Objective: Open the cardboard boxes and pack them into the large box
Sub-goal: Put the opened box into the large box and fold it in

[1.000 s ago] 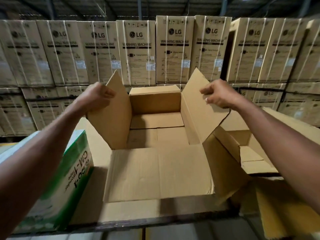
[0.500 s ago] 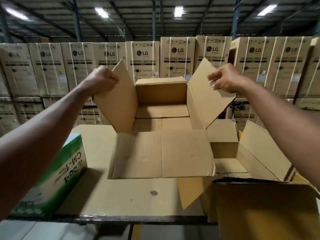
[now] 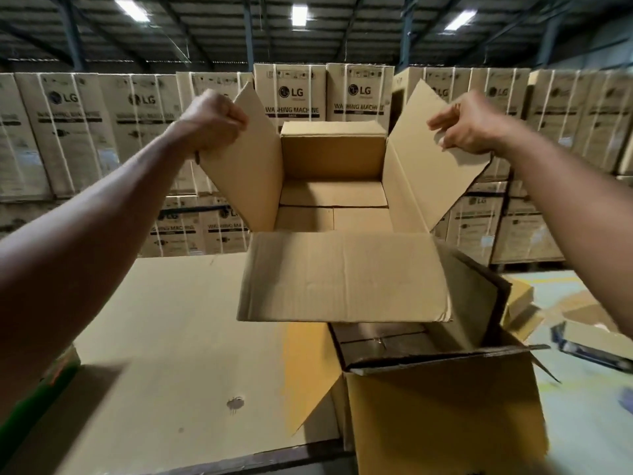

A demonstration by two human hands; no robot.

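Head view shows us holding a small cardboard box (image 3: pixel 334 217) up in the air w/ both hands. Our left hand (image 3: pixel 209 123) is curled tight on the top edge of the box's left flap (image 3: pixel 246 166). Our right hand (image 3: pixel 469 123) pinches the top edge of the right flap (image 3: pixel 428 156), thumb on the side facing us, fingers going behind the cardboard. Both flaps stand up and lean outward. The near flap (image 3: pixel 342 275) hangs down toward us, and the far flap (image 3: pixel 332 126) sticks up at the back. We can see right inside the small box: just its brown bottom, made of folded pieces w/ a seam across.

The big box (image 3: pixel 445 406) sits lower down & to the right, just under the small one. Its top is open and it looks dark inside. We see flat brown cardboard w/ a seam in there, but can't tell if that's its bottom or another box. One of its flaps (image 3: pixel 308 371) sticks out to the left over the table (image 3: pixel 164 337), which is covered w/ a brown cardboard sheet. A green box (image 3: pixel 30 399) peeks in at the left edge, under our left arm.

Far behind, we see rows of stacked washing machine cartons (image 3: pixel 291 97) under a roof w/ bright lights (image 3: pixel 299 15)
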